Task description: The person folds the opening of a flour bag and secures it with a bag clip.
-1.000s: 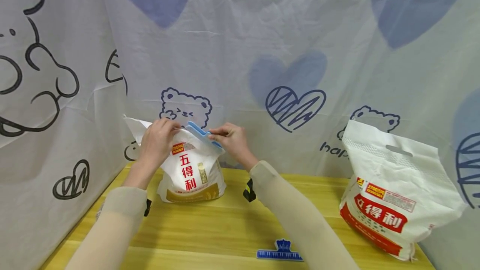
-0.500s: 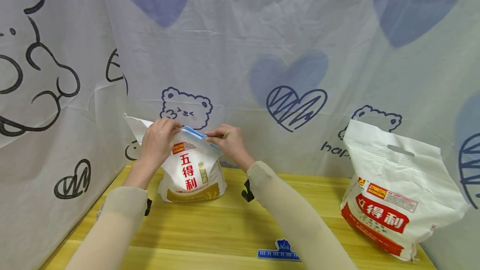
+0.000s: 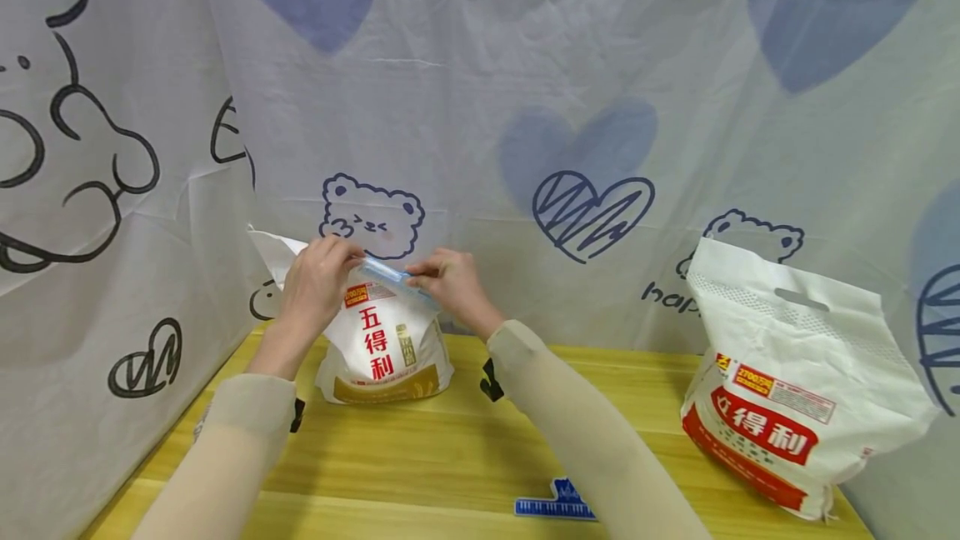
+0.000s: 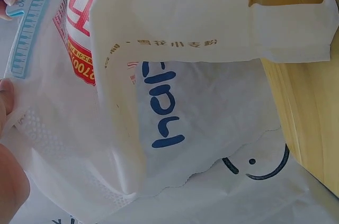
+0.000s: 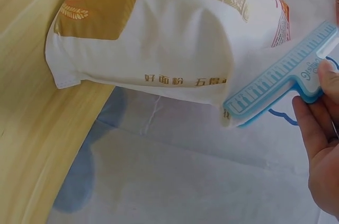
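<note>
A white flour bag (image 3: 412, 361) with red lettering and a gold base band stands upright on the table at left. My left hand (image 3: 321, 282) pinches its top edge left of centre. With thumb and fingers, my right hand (image 3: 453, 282) pinches the handle of a light blue bag clip (image 3: 386, 271) printed with piano keys. In the right wrist view the clip's long bar (image 5: 280, 73) lies across the bag's mouth, reaching its side edge. The left wrist view shows the bar (image 4: 30, 38) over the bag's front, close to the left fingers.
Another white flour bag (image 3: 772, 432), with a red label and handle slot, stands at the table's right. A dark blue piano-key clip (image 3: 555, 507) lies near the front, partly covered by the right sleeve. Printed cloth (image 3: 480, 148) hangs behind the wooden table (image 3: 420, 465).
The light blue clip has come down from above the bag onto its top edge, turning flatter along it. My right hand has shifted slightly left with it; my left hand has stayed put.
</note>
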`<state>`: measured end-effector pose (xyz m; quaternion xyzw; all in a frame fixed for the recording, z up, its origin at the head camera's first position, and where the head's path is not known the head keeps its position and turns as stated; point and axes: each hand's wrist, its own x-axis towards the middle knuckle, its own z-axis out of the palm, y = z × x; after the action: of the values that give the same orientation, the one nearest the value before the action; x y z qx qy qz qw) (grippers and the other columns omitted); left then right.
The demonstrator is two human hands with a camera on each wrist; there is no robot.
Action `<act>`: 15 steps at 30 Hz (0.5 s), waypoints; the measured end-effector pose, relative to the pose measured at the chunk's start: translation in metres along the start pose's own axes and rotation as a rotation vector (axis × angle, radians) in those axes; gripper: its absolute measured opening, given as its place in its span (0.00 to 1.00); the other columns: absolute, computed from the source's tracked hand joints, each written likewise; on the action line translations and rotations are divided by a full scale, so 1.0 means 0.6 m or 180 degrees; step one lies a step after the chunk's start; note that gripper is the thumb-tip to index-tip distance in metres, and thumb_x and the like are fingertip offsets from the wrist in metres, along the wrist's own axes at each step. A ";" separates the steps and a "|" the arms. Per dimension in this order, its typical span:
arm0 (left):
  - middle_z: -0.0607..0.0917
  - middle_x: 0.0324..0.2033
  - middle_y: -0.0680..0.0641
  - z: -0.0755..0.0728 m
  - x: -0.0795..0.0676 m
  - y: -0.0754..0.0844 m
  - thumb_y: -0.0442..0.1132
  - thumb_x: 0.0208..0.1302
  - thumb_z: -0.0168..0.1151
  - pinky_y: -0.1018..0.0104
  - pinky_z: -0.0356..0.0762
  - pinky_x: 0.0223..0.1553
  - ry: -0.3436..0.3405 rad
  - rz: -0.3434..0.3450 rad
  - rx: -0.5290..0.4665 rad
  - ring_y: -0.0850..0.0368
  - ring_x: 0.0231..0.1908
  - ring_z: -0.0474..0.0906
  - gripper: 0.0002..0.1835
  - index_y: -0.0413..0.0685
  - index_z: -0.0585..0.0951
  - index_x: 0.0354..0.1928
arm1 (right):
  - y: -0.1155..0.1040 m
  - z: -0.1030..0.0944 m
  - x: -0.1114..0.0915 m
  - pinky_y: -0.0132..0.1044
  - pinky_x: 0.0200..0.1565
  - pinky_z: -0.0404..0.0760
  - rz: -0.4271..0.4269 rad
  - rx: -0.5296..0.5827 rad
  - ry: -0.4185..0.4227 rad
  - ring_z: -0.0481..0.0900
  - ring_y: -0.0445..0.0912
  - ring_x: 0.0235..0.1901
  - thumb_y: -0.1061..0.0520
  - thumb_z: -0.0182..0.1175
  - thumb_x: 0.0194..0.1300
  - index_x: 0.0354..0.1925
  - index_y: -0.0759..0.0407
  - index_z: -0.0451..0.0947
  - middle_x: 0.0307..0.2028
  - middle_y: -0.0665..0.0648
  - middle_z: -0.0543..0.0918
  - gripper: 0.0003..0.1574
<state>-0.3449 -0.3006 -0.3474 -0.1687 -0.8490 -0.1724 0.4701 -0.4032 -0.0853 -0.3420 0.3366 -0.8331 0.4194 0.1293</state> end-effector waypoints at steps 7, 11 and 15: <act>0.84 0.33 0.41 0.003 -0.002 0.004 0.29 0.64 0.70 0.55 0.76 0.31 -0.0008 0.0029 0.0018 0.44 0.31 0.77 0.05 0.39 0.83 0.39 | -0.005 -0.002 -0.002 0.24 0.33 0.83 0.0172 -0.0106 -0.0139 0.82 0.41 0.32 0.61 0.76 0.59 0.44 0.60 0.91 0.34 0.53 0.84 0.12; 0.85 0.34 0.41 0.002 -0.002 0.005 0.29 0.63 0.70 0.53 0.79 0.34 0.0029 0.0014 0.0032 0.43 0.33 0.78 0.05 0.39 0.83 0.39 | -0.008 -0.002 -0.005 0.24 0.34 0.83 0.0244 -0.0070 -0.0137 0.80 0.41 0.34 0.61 0.77 0.59 0.47 0.60 0.90 0.34 0.53 0.82 0.16; 0.85 0.35 0.41 0.003 -0.001 0.005 0.30 0.63 0.71 0.50 0.80 0.37 0.0075 0.0010 0.0016 0.42 0.34 0.79 0.05 0.39 0.84 0.39 | -0.009 -0.001 -0.007 0.24 0.34 0.82 0.0319 -0.0076 -0.0089 0.78 0.41 0.35 0.59 0.76 0.60 0.49 0.59 0.89 0.35 0.52 0.80 0.17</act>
<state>-0.3445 -0.2970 -0.3483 -0.1669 -0.8436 -0.1715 0.4807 -0.3963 -0.0853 -0.3403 0.2987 -0.8556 0.4107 0.1005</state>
